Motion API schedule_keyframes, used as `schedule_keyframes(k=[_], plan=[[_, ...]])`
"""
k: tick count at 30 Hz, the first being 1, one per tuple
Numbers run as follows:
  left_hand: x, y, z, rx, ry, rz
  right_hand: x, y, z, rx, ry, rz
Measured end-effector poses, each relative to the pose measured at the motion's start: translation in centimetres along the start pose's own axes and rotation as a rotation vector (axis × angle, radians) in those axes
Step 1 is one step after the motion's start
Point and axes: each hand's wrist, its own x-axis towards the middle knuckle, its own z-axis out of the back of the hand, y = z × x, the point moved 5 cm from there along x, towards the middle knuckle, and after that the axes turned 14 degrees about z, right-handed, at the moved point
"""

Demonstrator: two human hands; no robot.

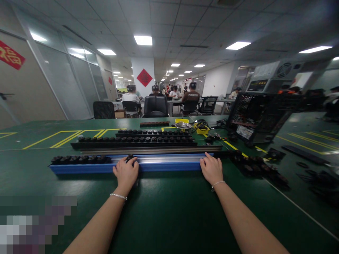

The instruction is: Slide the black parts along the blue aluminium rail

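A long blue rail point(87, 168) with a shiny metal channel lies across the green table in front of me. Several black round parts point(79, 159) sit in its left stretch. My left hand point(126, 173) rests on the rail near its middle, fingers curled around a black part point(129, 157) at the end of that row. My right hand point(211, 168) lies on the rail's right end, fingers bent over its edge. Both wrists wear thin bracelets.
Behind the rail lie a bare metal rail point(150, 150) and two black strips filled with parts point(132, 140). Loose black parts point(254, 167) are scattered to the right, beside a black open metal case point(256, 116). People sit at desks point(172, 100) at the back.
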Motion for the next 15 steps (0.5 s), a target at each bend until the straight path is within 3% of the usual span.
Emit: schedule_keyframes(k=[15], plan=[[-0.26,-0.29,-0.21,-0.001,0.035,-0.013,0.01,0.12,0.16,0.01,0.037,-0.014]])
